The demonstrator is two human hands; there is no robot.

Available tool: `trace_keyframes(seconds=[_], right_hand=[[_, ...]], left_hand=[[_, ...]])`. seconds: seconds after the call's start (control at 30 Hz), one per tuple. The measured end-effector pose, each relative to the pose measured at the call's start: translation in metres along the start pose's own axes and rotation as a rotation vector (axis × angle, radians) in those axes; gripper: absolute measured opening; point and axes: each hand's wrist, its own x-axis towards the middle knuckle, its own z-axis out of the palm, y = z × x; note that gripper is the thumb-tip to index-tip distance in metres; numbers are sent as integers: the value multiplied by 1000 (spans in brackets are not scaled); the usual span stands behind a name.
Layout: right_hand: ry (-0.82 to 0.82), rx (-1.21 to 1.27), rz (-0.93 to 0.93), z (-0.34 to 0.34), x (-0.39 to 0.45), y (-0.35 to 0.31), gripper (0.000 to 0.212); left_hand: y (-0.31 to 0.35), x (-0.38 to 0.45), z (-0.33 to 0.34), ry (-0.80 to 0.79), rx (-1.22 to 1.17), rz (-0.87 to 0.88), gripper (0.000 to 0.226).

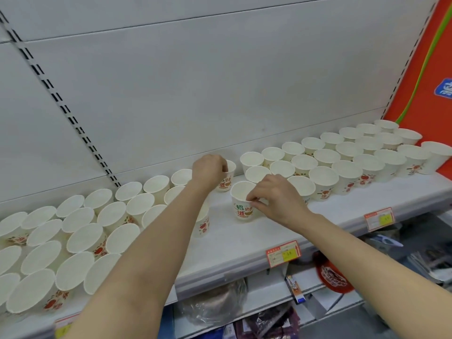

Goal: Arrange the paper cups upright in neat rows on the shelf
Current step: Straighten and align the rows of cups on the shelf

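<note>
While both arms are reaching over the white shelf (244, 243), we are pinching the rim of one upright paper cup (241, 201) with the right hand (276, 199), and the left hand (209, 168) is curling over a second cup (226, 178) behind it. Every cup is standing mouth up, showing nothing inside. Rows are crowding both sides, leaving bare shelf near the front edge by the price tags (283, 253).
</note>
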Motion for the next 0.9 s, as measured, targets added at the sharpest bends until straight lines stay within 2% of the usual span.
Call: trace_keyframes(seconds=[0.27,0.37,0.6,0.67,0.77,0.83,0.9], right_hand=[[19,-53,-43,16,19,-4,9],[19,-85,-37,23,28,-4,10],[-76,-209,48,44,47,-3,11],[-93,-223,63,50,50,-1,10],[-83,-202,65,55,50,0,9],[-57,-161,71,53,49,-2,11],[6,-91,75,47,45,-6,14]], left_hand=[[1,-2,8,-28,-98,5,8],[-3,-9,-5,-26,-178,-3,20],[-37,-56,-63,80,-207,-209,12],[-40,-82,-73,41,-211,-266,4],[-34,-117,-73,-113,-232,-279,13],[-30,-130,-66,-196,-146,-264,19],[-27,-135,-58,-212,-39,-234,18]])
